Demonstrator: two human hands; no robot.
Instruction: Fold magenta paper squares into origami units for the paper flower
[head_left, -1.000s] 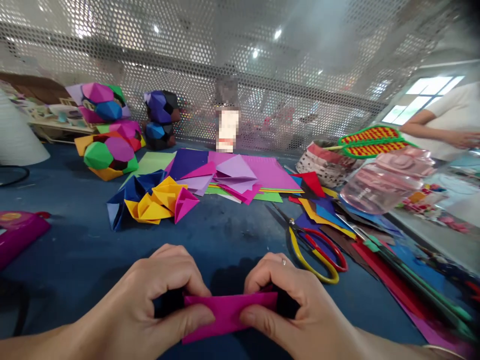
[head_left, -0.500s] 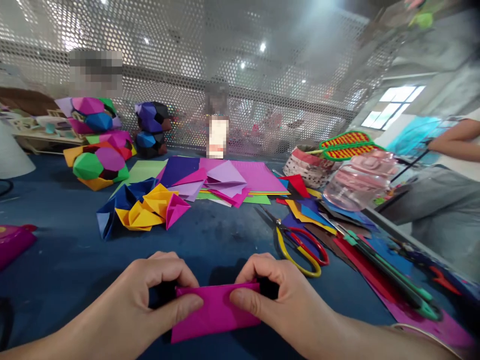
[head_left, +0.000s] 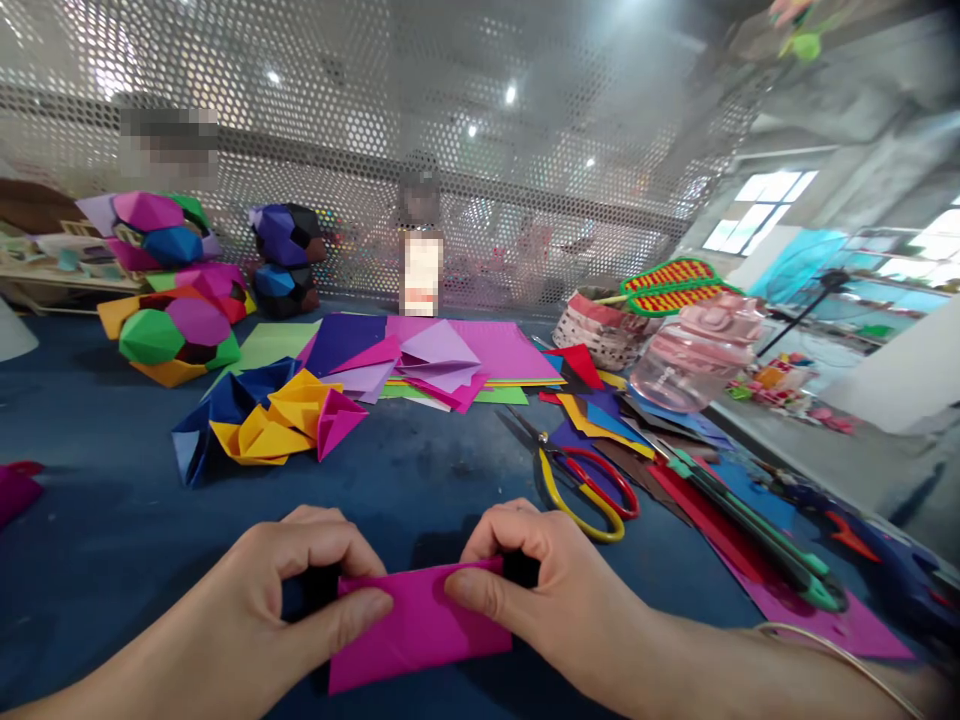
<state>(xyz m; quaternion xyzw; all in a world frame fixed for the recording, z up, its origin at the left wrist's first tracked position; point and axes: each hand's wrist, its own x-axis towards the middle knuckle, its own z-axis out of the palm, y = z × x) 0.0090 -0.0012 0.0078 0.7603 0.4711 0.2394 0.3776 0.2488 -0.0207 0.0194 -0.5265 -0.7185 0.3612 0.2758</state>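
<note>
A folded magenta sheet of paper (head_left: 420, 625) is held low over the dark blue table at the front. My left hand (head_left: 315, 585) pinches its upper left part, thumb on the near face and fingers behind the top edge. At the upper right, my right hand (head_left: 517, 580) grips it the same way. The fingertips behind the paper are hidden. Beyond the hands lie folded paper pieces: yellow ones (head_left: 281, 420), a blue one (head_left: 191, 440) and a magenta one (head_left: 337, 420). Scissors (head_left: 581, 480) with red and yellow handles rest just past my right hand.
Coloured paper sheets (head_left: 517, 350) are stacked at the back. Faceted paper balls (head_left: 180, 335) stand at the left. To the right are a green-black cutter (head_left: 757, 530), paper scraps (head_left: 600, 415), a fabric basket (head_left: 600, 330) and a clear pink bottle (head_left: 686, 365). A perforated metal screen (head_left: 337, 120) rises behind.
My view has turned slightly right, so things sit further left. Both hands keep their pinch on the magenta paper. The person at the right edge is out of view.
</note>
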